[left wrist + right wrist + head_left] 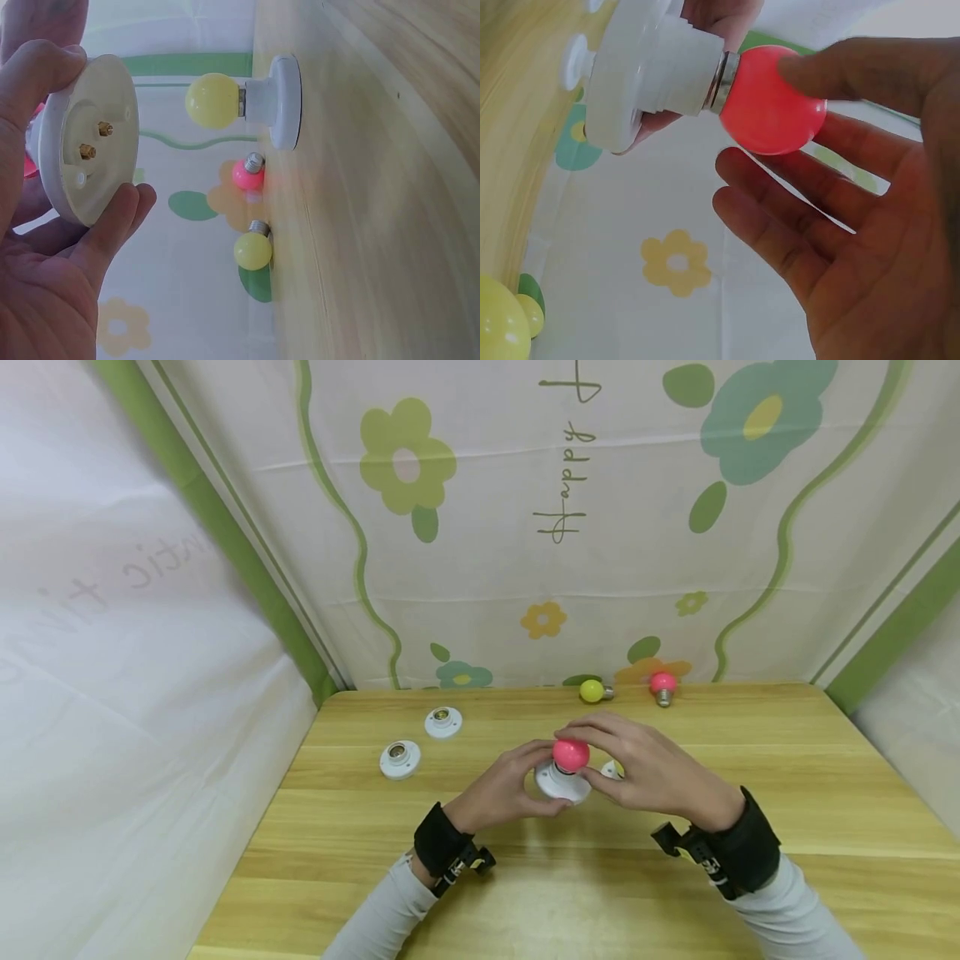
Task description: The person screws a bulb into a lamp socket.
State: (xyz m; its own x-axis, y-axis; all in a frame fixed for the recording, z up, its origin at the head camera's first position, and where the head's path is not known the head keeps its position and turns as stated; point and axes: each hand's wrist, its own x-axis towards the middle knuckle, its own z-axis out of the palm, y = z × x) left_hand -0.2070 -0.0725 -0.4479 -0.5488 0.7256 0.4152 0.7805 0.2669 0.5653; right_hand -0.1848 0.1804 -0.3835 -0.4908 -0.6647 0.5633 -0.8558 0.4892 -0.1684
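Note:
A round white lamp holder (112, 172) is lifted off the table, gripped at its rim by the left hand (498, 789). Its underside with two brass screws shows in the left wrist view. A pink light bulb (772, 105) sits with its metal cap partly inside the holder's socket; a band of the metal still shows. The right hand (652, 768) holds the bulb's globe between thumb and fingers, while other fingers extend beside it. Beyond the right hand stands another holder with a yellow bulb (213, 101), mostly hidden in the head view.
Two white lamp holders without bulbs, a nearer one (400, 760) and a farther one (443, 722), stand at the table's left. Along the back edge lie a loose yellow bulb (592, 691) and a loose pink bulb (663, 683), close to the patterned fabric wall (480, 560).

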